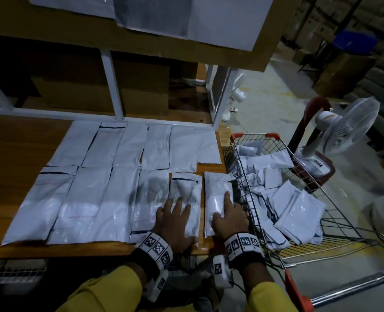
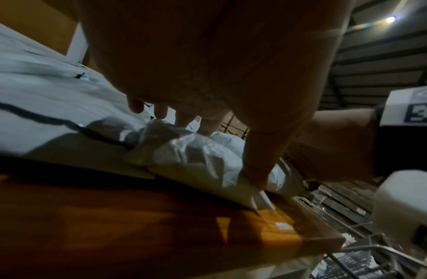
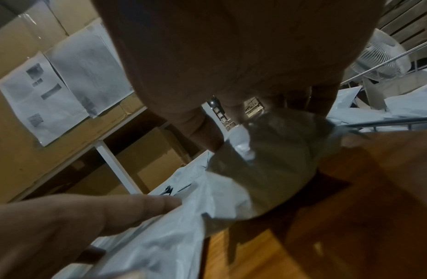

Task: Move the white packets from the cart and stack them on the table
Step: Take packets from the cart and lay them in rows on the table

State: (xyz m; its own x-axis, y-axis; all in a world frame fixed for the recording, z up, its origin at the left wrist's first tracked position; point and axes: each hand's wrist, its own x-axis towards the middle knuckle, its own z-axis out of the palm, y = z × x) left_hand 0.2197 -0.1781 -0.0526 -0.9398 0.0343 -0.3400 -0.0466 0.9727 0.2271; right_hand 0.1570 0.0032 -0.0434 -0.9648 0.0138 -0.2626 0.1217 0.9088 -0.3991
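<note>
Several white packets (image 1: 92, 194) lie flat in two rows on the wooden table (image 1: 17, 154). My left hand (image 1: 175, 219) presses flat, fingers straight, on a packet (image 1: 186, 188) in the near row; in the left wrist view its thumb (image 2: 255, 169) pins that packet's (image 2: 195, 151) corner. My right hand (image 1: 230, 218) holds the rightmost packet (image 1: 218, 188) at the table's right edge, index finger along its top, thumb on the left side, other fingers over the right side. The right wrist view shows the packet (image 3: 267, 151) bulging between thumb and fingers. Several more packets (image 1: 299, 208) are heaped in the wire cart (image 1: 249, 135).
The cart stands tight against the table's right edge. White shelf posts (image 1: 112, 86) rise behind the packets, with cardboard boxes beyond. A white pedestal fan (image 1: 348, 127) and a red chair (image 1: 317, 104) stand past the cart. A bare strip of table lies at the left.
</note>
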